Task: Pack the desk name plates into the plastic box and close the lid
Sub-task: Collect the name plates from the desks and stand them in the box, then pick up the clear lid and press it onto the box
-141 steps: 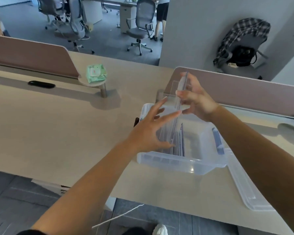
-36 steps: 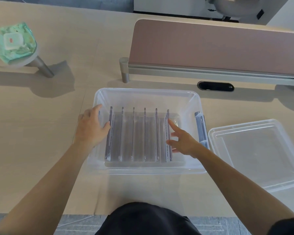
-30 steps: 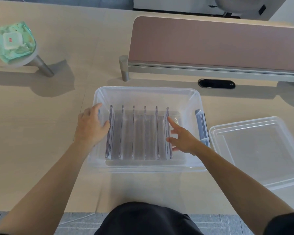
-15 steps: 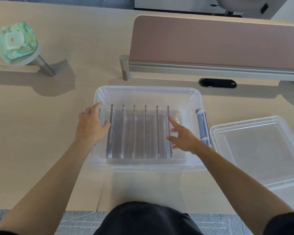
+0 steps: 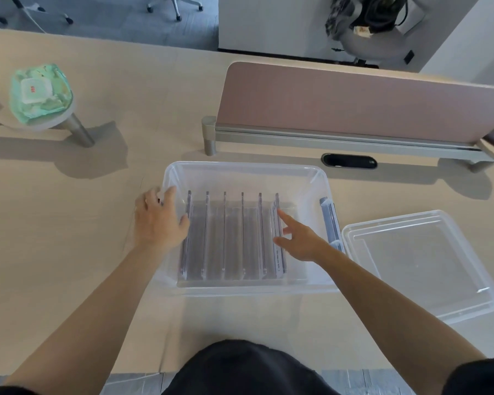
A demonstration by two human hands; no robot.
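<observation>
Desk name plates, clear acrylic, upright in see-thru plastic box, your L hand clasps its rim, R hand straight-fingered on rightmost.

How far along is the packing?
Done: six name plates stand upright in the box. In hand: the left hand holds the box's left wall; the right hand touches the rightmost plate. Left: the lid lies on the desk beside the box, not yet on.

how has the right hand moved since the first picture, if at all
Yes, down: the right hand held a plate above the box rim; now it is inside, fingers at the rightmost plate.
</observation>
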